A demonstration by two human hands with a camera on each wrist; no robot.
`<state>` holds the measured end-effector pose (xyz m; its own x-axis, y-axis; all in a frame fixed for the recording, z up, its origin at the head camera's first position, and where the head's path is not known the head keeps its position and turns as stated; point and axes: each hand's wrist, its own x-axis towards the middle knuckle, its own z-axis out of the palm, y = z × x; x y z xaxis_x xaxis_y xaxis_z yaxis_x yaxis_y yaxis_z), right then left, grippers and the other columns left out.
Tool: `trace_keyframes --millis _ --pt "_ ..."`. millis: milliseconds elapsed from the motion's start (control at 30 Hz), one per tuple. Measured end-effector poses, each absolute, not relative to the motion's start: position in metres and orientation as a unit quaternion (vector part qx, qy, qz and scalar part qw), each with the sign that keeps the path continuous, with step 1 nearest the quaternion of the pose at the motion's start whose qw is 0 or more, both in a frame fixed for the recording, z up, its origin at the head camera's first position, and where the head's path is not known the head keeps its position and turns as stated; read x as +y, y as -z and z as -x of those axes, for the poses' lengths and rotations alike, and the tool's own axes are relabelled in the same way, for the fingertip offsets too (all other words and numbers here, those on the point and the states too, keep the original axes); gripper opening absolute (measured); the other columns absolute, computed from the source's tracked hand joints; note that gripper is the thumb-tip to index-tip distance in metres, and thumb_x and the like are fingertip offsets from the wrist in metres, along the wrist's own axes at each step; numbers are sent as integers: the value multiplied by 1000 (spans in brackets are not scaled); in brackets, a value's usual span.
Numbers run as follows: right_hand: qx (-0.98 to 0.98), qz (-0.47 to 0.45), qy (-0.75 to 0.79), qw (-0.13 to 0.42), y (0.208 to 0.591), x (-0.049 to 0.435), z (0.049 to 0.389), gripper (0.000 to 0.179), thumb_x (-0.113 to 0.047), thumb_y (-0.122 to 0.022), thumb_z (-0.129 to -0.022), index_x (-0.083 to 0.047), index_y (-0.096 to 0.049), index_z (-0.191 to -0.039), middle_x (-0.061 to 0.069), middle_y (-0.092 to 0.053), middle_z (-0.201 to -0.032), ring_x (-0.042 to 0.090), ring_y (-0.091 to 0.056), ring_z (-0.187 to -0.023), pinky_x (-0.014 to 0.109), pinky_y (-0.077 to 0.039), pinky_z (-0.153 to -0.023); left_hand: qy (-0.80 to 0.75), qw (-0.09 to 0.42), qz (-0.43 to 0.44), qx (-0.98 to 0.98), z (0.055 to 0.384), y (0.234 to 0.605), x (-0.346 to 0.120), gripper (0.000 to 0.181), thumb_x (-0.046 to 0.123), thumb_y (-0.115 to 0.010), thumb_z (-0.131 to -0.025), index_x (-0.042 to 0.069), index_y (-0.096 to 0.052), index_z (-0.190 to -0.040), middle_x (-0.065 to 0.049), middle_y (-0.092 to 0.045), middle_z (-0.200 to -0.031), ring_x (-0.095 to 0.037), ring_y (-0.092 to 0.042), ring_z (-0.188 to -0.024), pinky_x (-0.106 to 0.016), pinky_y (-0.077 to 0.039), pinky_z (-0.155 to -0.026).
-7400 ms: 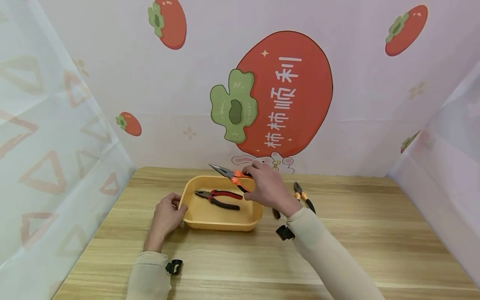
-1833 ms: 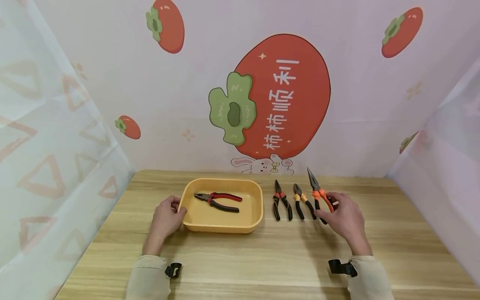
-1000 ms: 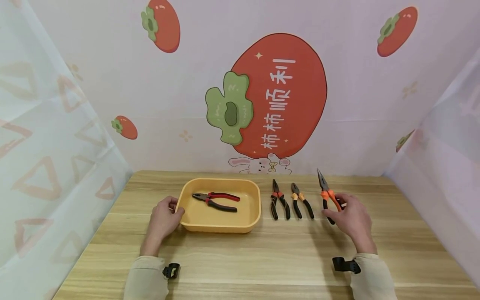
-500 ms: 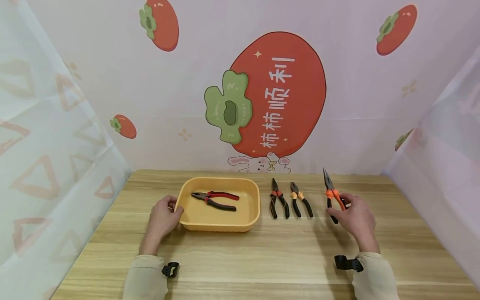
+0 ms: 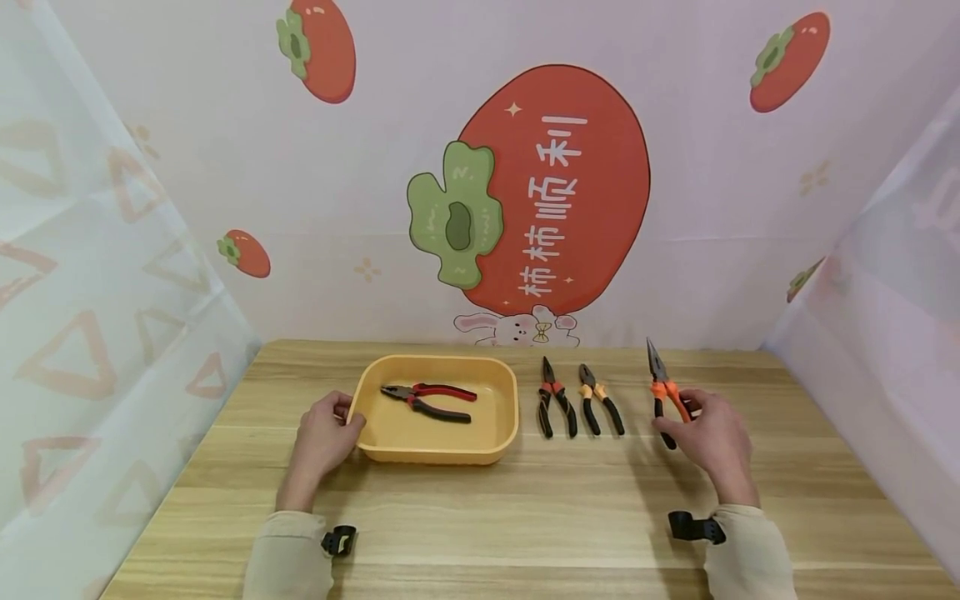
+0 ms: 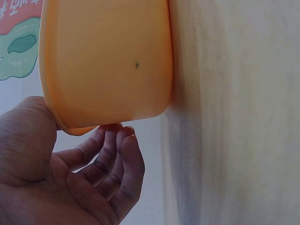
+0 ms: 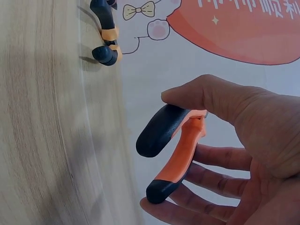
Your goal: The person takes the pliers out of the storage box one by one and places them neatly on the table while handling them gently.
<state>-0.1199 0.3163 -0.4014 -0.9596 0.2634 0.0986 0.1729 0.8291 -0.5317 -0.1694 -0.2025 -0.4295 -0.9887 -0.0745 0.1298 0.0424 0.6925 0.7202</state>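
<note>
My right hand [image 5: 712, 433] holds long-nose pliers [image 5: 661, 387] with orange-and-black handles at the right of the table, jaws toward the back wall. In the right wrist view, the thumb lies on one black-tipped handle [image 7: 161, 131] and the fingers are behind the other. My left hand [image 5: 326, 433] grips the left rim of a yellow plastic tray [image 5: 438, 457], thumb over the rim and fingers curled against the outer wall, as the left wrist view shows. Combination pliers [image 5: 431, 402] with red-and-black handles lie in the tray.
Between the tray and my right hand, black-and-red long-nose pliers [image 5: 557, 400] and pliers with black-and-yellow handles [image 5: 600, 402] lie side by side on the wooden table [image 5: 525, 517]. A printed cloth wall [image 5: 697, 283] stands behind the table, with side walls left and right.
My right hand has carried the orange long-nose pliers from above the tray to the right, past the two pliers on the table. It barely moves in the last half second. The left hand stays on the tray.
</note>
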Motion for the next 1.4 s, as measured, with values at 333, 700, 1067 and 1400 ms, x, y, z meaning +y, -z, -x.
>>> trace_keyframes --millis 333,700,1067,1400 --pt "-957 106 -259 80 400 310 124 65 -36 -81 -82 1 -62 -132 24 -66 -116 35 -62 -88 36 -43 -58 393 75 -6 -916 170 429 -202 24 8 -62 -91 -6 -65 -111 -14 -63 -90 -27 -62 -81 -34 -49 -67" --pt "-961 102 -250 65 401 311 128 64 -36 -80 -82 3 -63 -130 26 -66 -113 35 -62 -86 35 -43 -57 399 68 -14 -914 168 431 -200 26 8 -62 -91 -6 -66 -112 -14 -64 -90 -26 -63 -81 -33 -49 -67" --pt "-966 91 -239 39 400 316 137 65 -39 -80 -82 5 -63 -127 24 -67 -108 30 -59 -79 34 -41 -55 399 63 -12 -915 169 428 -201 26 8 -62 -91 -6 -65 -113 -15 -64 -92 -28 -63 -84 -34 -49 -68" --pt "-969 87 -233 6 400 319 143 53 -36 -78 -83 4 -67 -116 10 -63 -84 23 -49 -64 34 -35 -52 399 65 -12 -915 169 429 -202 25 9 -62 -91 -6 -65 -112 -14 -64 -91 -27 -63 -82 -34 -49 -67"
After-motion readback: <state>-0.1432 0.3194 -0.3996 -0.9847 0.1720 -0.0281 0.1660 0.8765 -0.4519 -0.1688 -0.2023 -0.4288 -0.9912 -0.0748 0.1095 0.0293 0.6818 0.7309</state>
